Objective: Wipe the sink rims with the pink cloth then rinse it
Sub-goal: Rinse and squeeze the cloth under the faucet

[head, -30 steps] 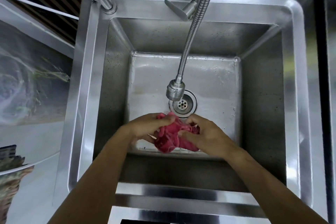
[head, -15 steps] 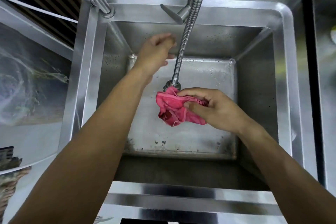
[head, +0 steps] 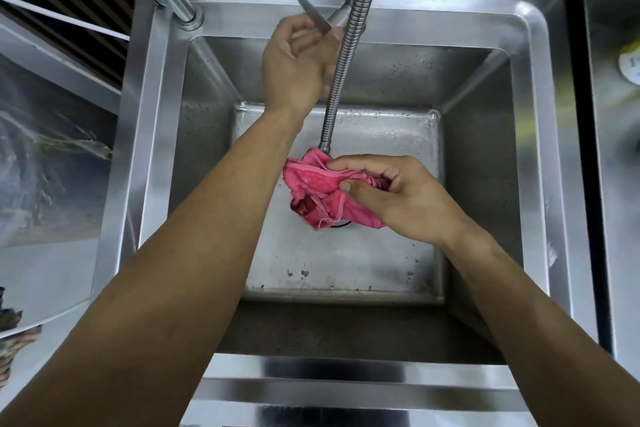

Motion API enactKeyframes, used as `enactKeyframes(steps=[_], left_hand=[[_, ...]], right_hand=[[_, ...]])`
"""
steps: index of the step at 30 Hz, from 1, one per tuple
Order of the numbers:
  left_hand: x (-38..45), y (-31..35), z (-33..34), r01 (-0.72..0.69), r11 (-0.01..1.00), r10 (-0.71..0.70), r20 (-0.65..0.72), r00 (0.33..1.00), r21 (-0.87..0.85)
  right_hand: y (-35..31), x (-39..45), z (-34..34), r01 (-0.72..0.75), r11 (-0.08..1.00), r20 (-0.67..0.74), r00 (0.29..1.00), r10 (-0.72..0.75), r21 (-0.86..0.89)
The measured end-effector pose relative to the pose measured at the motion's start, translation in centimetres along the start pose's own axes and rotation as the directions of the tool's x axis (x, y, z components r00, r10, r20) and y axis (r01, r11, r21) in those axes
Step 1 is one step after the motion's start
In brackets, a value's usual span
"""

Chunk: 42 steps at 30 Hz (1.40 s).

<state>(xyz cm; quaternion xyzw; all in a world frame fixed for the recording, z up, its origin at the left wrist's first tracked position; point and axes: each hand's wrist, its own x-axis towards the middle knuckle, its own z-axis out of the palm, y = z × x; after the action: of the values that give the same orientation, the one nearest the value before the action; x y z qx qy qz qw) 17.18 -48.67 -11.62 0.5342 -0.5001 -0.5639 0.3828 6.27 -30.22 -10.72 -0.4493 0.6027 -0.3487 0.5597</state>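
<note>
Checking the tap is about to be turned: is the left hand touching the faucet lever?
Touching. The head view shows the left hand with fingers against the faucet lever.

Faint, unreadable pale mark on a dark red tag [head: 304, 208] sewn to the pink cloth [head: 322, 184]; dark, illegible print on a yellow-and-white object [head: 631, 62] at the right edge; nothing else legible.

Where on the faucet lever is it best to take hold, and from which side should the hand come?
Grip the faucet lever at its free flat end, which juts out left of the hose. Come from the front left, as the left hand does, fingers curling round the blade. That side seems clear; the hose blocks the right. The right hand holds the pink cloth.
</note>
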Motion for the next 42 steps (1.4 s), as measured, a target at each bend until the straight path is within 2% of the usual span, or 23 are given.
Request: enactKeyframes(steps=[1, 3, 4, 6, 8, 10, 11, 13, 16, 17, 19, 20, 22, 24, 25, 27, 28, 31, 34, 36, 38, 40, 42], left_hand=[[0.2, -0.2, -0.4, -0.163, 0.966, 0.164, 0.012, 0.986, 0.202], [0.6, -0.3, -1.4, -0.392, 0.686, 0.402, 0.129, 0.906, 0.613], [0.7, -0.2, -1.8, -0.431, 0.556, 0.447, 0.182, 0.876, 0.711], [0.8, 0.2, -2.4, -0.452, 0.486, 0.454, 0.226, 0.862, 0.748], [0.1, 0.6, -2.5, -0.401, 0.56, 0.362, 0.221, 0.906, 0.725], [-1.6, 0.7, -3.0, -0.246, 0.778, 0.164, 0.19, 0.968, 0.579], [-2.9, 1.0, -3.8, -0.139, 0.874, 0.047, 0.205, 0.978, 0.465], [-6.1, 1.5, -6.2, -0.023, 0.934, -0.109, 0.344, 0.933, 0.358], [-11.0, 2.1, -8.9, -0.125, 0.915, -0.103, 0.52, 0.848, 0.383], [-12.4, 1.9, -9.0, -0.232, 0.853, -0.074, 0.548, 0.833, 0.468], [-14.3, 1.2, -7.9, -0.468, 0.596, -0.02, 0.594, 0.804, 0.653], [-14.8, 0.8, -7.2, -0.528, 0.49, -0.007, 0.609, 0.793, 0.693], [-14.9, 0.4, -6.8, -0.571, 0.419, -0.035, 0.641, 0.767, 0.706], [-13.9, 0.0, -7.4, -0.584, 0.451, -0.097, 0.688, 0.72, 0.675], [-13.5, 0.1, -7.8, -0.539, 0.517, -0.176, 0.699, 0.693, 0.665], [-12.8, 0.6, -8.4, -0.366, 0.66, -0.349, 0.699, 0.625, 0.656], [-12.5, 0.8, -8.4, -0.296, 0.693, -0.412, 0.699, 0.585, 0.657], [-11.8, 0.5, -7.9, -0.159, 0.747, -0.518, 0.714, 0.471, 0.646], [-11.7, -0.1, -7.5, 0.025, 0.783, -0.583, 0.721, 0.374, 0.621], [-11.4, -0.7, -7.2, 0.102, 0.771, -0.623, 0.711, 0.327, 0.629], [-11.2, -1.1, -6.9, 0.079, 0.776, -0.614, 0.72, 0.324, 0.626], [-11.2, -1.6, -6.4, 0.001, 0.763, -0.613, 0.723, 0.319, 0.647], [-11.0, -2.0, -6.2, -0.021, 0.733, -0.653, 0.711, 0.26, 0.68]], right_hand=[[-0.1, 0.0, 0.0, 0.008, 1.0, -0.011, 1.0, -0.008, 0.019], [-0.2, 0.2, 0.1, 0.017, 0.998, -0.031, 0.999, -0.015, 0.053], [-0.3, 0.2, 0.1, 0.018, 0.997, -0.034, 0.999, -0.016, 0.07], [-0.4, 0.3, 0.2, 0.022, 0.995, -0.037, 0.999, -0.018, 0.097], [-0.4, 0.4, 0.3, 0.022, 0.993, -0.039, 0.999, -0.018, 0.114], [-0.4, 0.3, 0.3, 0.019, 0.989, -0.04, 0.999, -0.013, 0.145], [-0.5, 0.3, 0.3, 0.016, 0.985, -0.036, 0.999, -0.01, 0.173], [-0.7, 0.2, 0.0, -0.008, 0.968, -0.015, 1.0, 0.012, 0.252], [-0.8, 0.0, -0.3, -0.085, 0.933, 0.047, 0.996, 0.073, 0.35], [-0.8, 0.0, -0.4, -0.106, 0.925, 0.069, 0.994, 0.087, 0.366], [-1.0, -0.2, -0.5, -0.132, 0.917, 0.105, 0.99, 0.099, 0.376], [-1.1, -0.3, -0.7, -0.139, 0.923, 0.125, 0.987, 0.1, 0.36], [-1.2, -0.6, -1.2, -0.161, 0.948, 0.172, 0.978, 0.116, 0.276], [-1.1, -0.8, -2.0, -0.183, 0.969, 0.225, 0.964, 0.144, 0.168], [-1.0, -1.0, -2.4, -0.194, 0.973, 0.254, 0.954, 0.159, 0.121], [-1.0, -1.2, -3.0, -0.203, 0.978, 0.324, 0.929, 0.179, 0.039], [-1.0, -1.3, -3.1, -0.201, 0.98, 0.362, 0.914, 0.181, 0.015], [-1.2, -1.7, -2.9, -0.202, 0.979, 0.436, 0.883, 0.173, 0.019], [-0.7, -1.7, -2.6, -0.194, 0.979, 0.378, 0.912, 0.157, 0.061], [0.0, -1.7, -2.8, -0.209, 0.978, 0.34, 0.92, 0.196, 0.003], [0.4, -1.7, -2.8, -0.251, 0.946, 0.349, 0.884, 0.311, -0.207], [0.5, -1.4, -2.4, -0.222, 0.869, 0.352, 0.848, 0.396, -0.442], [0.6, -1.2, -1.7, -0.152, 0.844, 0.348, 0.862, 0.368, -0.514]])
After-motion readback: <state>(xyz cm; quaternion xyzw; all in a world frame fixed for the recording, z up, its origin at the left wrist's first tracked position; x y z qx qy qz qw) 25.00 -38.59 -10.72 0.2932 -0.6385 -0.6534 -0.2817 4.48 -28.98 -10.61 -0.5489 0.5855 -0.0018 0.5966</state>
